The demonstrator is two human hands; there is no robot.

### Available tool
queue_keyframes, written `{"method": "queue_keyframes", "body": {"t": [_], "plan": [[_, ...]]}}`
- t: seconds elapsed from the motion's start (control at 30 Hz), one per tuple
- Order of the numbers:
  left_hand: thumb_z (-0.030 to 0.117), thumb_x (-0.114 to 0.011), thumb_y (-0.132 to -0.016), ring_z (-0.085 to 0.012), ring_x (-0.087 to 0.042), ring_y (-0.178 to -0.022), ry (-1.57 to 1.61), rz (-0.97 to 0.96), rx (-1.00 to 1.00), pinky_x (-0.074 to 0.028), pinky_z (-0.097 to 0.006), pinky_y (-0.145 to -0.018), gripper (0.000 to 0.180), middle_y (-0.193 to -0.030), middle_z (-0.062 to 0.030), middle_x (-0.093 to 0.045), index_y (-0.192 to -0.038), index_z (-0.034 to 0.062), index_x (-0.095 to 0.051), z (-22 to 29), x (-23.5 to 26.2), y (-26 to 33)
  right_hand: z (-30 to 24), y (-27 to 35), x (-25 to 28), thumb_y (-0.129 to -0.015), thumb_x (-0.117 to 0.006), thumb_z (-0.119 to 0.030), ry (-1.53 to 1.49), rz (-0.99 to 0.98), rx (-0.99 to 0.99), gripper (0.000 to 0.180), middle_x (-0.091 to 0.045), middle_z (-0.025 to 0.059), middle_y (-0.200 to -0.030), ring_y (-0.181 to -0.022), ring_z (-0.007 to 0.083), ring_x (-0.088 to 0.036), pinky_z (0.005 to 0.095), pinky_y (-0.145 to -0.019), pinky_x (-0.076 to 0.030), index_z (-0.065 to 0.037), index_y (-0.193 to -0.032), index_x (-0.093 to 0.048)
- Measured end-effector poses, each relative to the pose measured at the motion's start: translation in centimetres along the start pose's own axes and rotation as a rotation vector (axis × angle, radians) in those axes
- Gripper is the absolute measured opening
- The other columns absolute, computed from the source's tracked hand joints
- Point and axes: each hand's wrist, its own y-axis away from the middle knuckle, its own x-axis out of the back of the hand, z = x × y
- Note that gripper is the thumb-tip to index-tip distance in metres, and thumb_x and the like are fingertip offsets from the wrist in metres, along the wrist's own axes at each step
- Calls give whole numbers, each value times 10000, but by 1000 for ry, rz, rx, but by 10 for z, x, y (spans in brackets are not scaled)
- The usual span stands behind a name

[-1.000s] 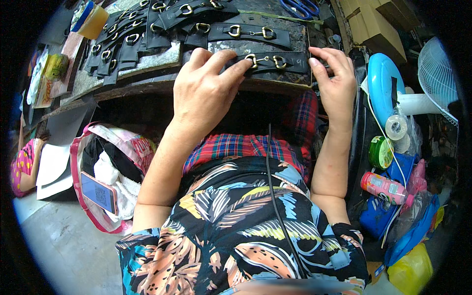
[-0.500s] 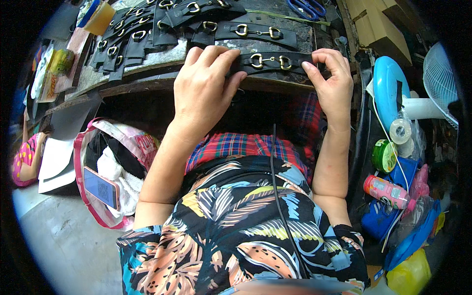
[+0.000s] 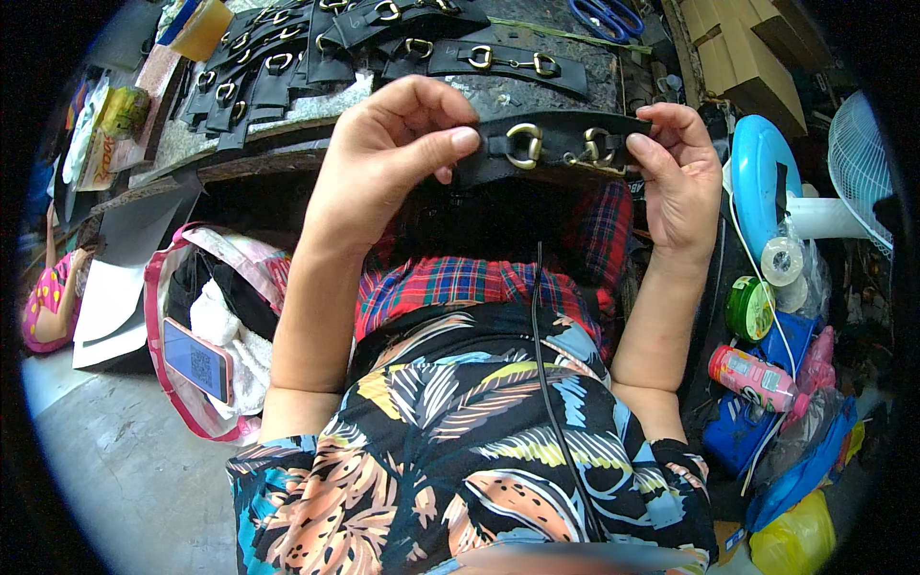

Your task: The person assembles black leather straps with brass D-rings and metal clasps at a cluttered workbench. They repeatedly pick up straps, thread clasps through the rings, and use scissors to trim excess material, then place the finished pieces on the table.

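Note:
A black leather strap (image 3: 565,130) with gold-coloured D-shaped buckles joined by a small link is held up above the near edge of the workbench. My left hand (image 3: 398,139) pinches its left end between thumb and fingers. At the other end, my right hand (image 3: 676,158) grips the strap with thumb and fingertips. Just behind it on the bench lies a similar strap (image 3: 513,69) with the same fittings. More such straps (image 3: 230,91) are piled on the bench to the left, overlapping one another.
Blue-handled scissors (image 3: 609,17) lie at the bench's far side, near cardboard boxes (image 3: 752,67). On the right are a white fan (image 3: 862,172), a blue round object (image 3: 757,158) and a pink bottle (image 3: 755,377). A phone (image 3: 197,360) rests on a pink-edged bag at left.
Both hands have lifted the strap off the bench and brought it nearer. It now looks larger and tilted, and its link hangs loose. My right hand has shifted slightly right.

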Motion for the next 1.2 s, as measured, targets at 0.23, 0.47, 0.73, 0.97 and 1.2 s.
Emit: {"method": "queue_keyframes", "body": {"t": [0.23,0.47,0.73,0.97,1.2], "plan": [[40,-749,-942,-126,-682,-813,525,106,91,-598,-279,-731,170,-951,-32,-694,-1070,58,-639,-28,-38,-6,13,7,-36,-885,-777,-4,-441,-179,-161,401,-721,94,-1029,-869,193,-719,326,-728,-596,-59,-1230,-580],[16,-746,-942,-111,-664,-859,572,215,-34,-558,-246,-764,198,-987,-41,-687,-1094,38,-620,-42,-61,-7,21,13,-58,-848,-805,57,-388,-37,-59,336,-688,18,-969,-866,100,-689,260,-720,-614,-64,-1103,-624],[33,-758,-927,-77,-640,-800,284,199,-111,-531,-214,-684,192,-956,-25,-692,-1090,41,-657,-25,-40,-4,13,9,-52,-870,-774,54,-187,45,-30,350,-662,11,-958,-871,84,-653,232,-765,-571,-67,-1161,-624],[49,-753,-896,-164,-673,-802,-876,249,-258,-530,-317,-693,227,-891,-62,-697,-1109,75,-681,-10,-4,-11,7,-5,-29,-899,-710,20,528,38,129,276,-642,-3,-911,-797,90,-615,249,-731,-522,-88,-1151,-673],[42,-735,-894,-250,-654,-850,-1061,308,-343,-521,-361,-766,243,-911,-91,-688,-1124,100,-682,-17,-8,-11,17,-4,-33,-902,-707,27,692,69,134,286,-593,-31,-870,-776,65,-564,219,-728,-479,-85,-1164,-689]]}}
